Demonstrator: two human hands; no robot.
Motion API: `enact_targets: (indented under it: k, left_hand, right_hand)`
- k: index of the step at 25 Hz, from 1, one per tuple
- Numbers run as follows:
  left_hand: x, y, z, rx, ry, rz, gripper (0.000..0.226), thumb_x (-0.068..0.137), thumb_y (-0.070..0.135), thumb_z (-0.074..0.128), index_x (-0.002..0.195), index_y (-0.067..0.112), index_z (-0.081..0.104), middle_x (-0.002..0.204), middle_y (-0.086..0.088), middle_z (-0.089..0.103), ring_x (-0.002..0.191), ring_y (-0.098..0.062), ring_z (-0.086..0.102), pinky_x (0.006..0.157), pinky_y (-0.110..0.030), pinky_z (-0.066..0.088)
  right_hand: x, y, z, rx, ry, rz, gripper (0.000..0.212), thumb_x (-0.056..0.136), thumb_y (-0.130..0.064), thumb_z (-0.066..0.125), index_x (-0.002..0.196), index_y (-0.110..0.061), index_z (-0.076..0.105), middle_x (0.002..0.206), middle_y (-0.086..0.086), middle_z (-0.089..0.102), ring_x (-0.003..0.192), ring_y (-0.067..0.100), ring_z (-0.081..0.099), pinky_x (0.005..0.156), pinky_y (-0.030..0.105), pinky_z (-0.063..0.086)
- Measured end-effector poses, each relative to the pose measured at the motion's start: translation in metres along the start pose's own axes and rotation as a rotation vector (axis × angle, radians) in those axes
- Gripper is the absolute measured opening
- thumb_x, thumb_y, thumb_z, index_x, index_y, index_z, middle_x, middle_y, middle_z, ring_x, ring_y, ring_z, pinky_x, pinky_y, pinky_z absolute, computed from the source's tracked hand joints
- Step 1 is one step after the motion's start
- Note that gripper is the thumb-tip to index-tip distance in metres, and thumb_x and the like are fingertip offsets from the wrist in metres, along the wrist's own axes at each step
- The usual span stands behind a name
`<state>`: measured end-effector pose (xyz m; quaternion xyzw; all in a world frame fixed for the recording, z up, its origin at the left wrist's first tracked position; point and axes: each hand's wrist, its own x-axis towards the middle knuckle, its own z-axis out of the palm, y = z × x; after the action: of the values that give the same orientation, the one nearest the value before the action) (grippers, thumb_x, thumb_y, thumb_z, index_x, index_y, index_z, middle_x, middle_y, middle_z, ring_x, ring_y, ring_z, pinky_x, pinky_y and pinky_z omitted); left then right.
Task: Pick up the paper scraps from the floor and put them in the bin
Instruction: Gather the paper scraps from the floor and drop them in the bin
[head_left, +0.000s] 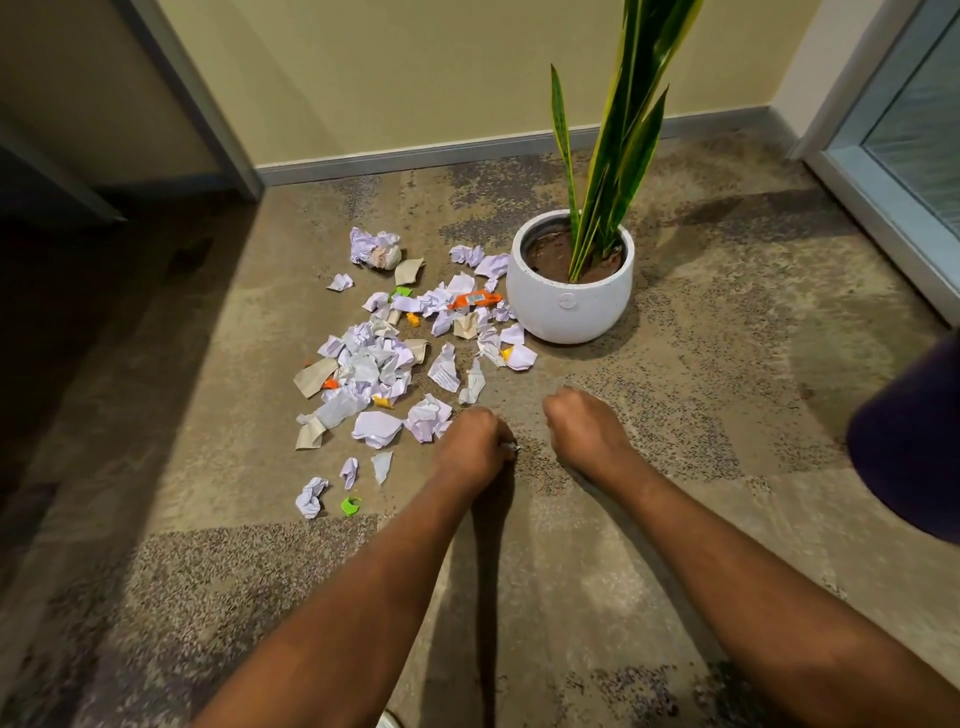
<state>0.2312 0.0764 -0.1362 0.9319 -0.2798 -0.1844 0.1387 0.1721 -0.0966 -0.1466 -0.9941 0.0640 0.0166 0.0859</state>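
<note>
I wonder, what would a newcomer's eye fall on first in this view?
Most likely the heap of crumpled paper scraps spread over the carpet left of centre. Right beside it stands a white pot holding a tall green plant, and in the foreground the left hand and right hand are curled low near the heap's edge.

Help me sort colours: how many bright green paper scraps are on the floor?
2. One green scrap lies alone in front of the paper pile; another green scrap pokes from its far side. Others may be buried.
</note>
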Motion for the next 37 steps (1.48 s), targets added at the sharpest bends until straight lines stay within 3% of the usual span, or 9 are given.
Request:
enact_targets:
  k: [4, 10, 14, 17, 21, 25, 29, 33, 37]
  left_hand:
    - [0.001, -0.001, 0.003, 0.022, 0.035, 0.016, 0.021, 0.102, 0.027, 0.069, 0.119, 0.020, 0.080, 0.117, -0.004, 0.068, 0.105, -0.020, 0.065, 0.089, -0.037, 0.058]
    - [0.001, -0.008, 0.012, -0.080, 0.071, -0.001, 0.017, 0.104, 0.021, 0.064, 0.113, 0.016, 0.078, 0.112, -0.006, 0.068, 0.103, -0.022, 0.064, 0.085, -0.033, 0.050]
    - [-0.004, -0.006, 0.016, -0.093, 0.093, -0.059, 0.015, 0.103, 0.017, 0.065, 0.109, 0.018, 0.078, 0.107, -0.004, 0.073, 0.094, -0.016, 0.063, 0.078, -0.031, 0.044]
    - [-0.005, 0.005, 0.014, -0.062, 0.038, -0.122, 0.013, 0.102, 0.019, 0.067, 0.105, 0.017, 0.080, 0.103, -0.006, 0.074, 0.096, -0.022, 0.070, 0.078, -0.033, 0.054]
    - [-0.007, 0.013, 0.012, -0.045, 0.045, -0.160, 0.017, 0.104, 0.014, 0.061, 0.108, 0.015, 0.078, 0.105, -0.007, 0.075, 0.095, -0.021, 0.070, 0.084, -0.037, 0.060]
    - [-0.010, 0.020, 0.011, -0.245, 0.088, -0.185, 0.010, 0.102, 0.020, 0.069, 0.106, 0.016, 0.077, 0.101, -0.003, 0.076, 0.091, -0.015, 0.070, 0.084, -0.036, 0.061]
    - [0.002, 0.088, -0.005, -0.721, 0.213, -0.198, 0.016, 0.097, 0.018, 0.075, 0.083, 0.011, 0.077, 0.078, -0.011, 0.077, 0.067, -0.019, 0.071, 0.073, -0.047, 0.064]
    - [0.020, 0.208, -0.046, -1.096, 0.191, 0.039, 0.014, 0.095, 0.021, 0.079, 0.098, 0.008, 0.082, 0.084, -0.014, 0.079, 0.072, -0.017, 0.069, 0.075, -0.040, 0.064]
    - [0.016, 0.318, -0.083, -1.192, 0.154, 0.272, 0.013, 0.094, 0.023, 0.080, 0.099, 0.011, 0.081, 0.086, -0.009, 0.081, 0.072, -0.011, 0.072, 0.068, -0.029, 0.064]
  right_hand:
    - [0.004, 0.001, 0.002, 0.070, 0.014, 0.043, 0.012, 0.101, -0.008, 0.057, 0.092, -0.009, 0.063, 0.089, 0.008, 0.061, 0.074, 0.025, 0.055, 0.062, 0.037, 0.042]
    - [-0.008, 0.017, 0.004, 0.645, 0.050, 0.387, 0.015, 0.091, -0.012, 0.059, 0.078, -0.008, 0.067, 0.077, 0.008, 0.071, 0.074, 0.027, 0.069, 0.064, 0.047, 0.060]
    - [-0.024, 0.020, -0.003, 1.153, 0.053, 0.605, 0.012, 0.091, -0.006, 0.065, 0.080, -0.007, 0.071, 0.073, 0.007, 0.070, 0.065, 0.020, 0.062, 0.061, 0.041, 0.054]
    - [-0.033, 0.021, -0.021, 1.244, 0.045, 0.682, 0.010, 0.093, -0.008, 0.067, 0.085, -0.008, 0.072, 0.076, 0.008, 0.070, 0.065, 0.018, 0.061, 0.061, 0.038, 0.049]
    - [-0.042, 0.026, -0.057, 1.248, 0.039, 0.685, 0.011, 0.097, -0.008, 0.068, 0.095, -0.001, 0.075, 0.075, 0.008, 0.073, 0.061, 0.013, 0.063, 0.056, 0.028, 0.054]
    - [-0.054, 0.038, -0.092, 1.339, 0.109, 0.660, 0.012, 0.098, -0.006, 0.068, 0.101, 0.003, 0.075, 0.078, 0.010, 0.072, 0.062, 0.013, 0.062, 0.058, 0.025, 0.054]
    - [-0.073, 0.065, -0.133, 1.426, 0.222, 0.642, 0.010, 0.099, -0.009, 0.069, 0.100, -0.002, 0.076, 0.079, 0.009, 0.073, 0.061, 0.013, 0.063, 0.057, 0.024, 0.055]
    - [-0.102, 0.108, -0.192, 1.473, 0.478, 0.638, 0.007, 0.100, -0.012, 0.071, 0.095, -0.007, 0.074, 0.078, 0.009, 0.074, 0.060, 0.012, 0.065, 0.058, 0.025, 0.055]
    - [-0.146, 0.155, -0.250, 1.408, 0.788, 0.680, 0.010, 0.098, -0.008, 0.070, 0.089, -0.008, 0.072, 0.066, 0.002, 0.070, 0.053, 0.008, 0.063, 0.049, 0.019, 0.052]
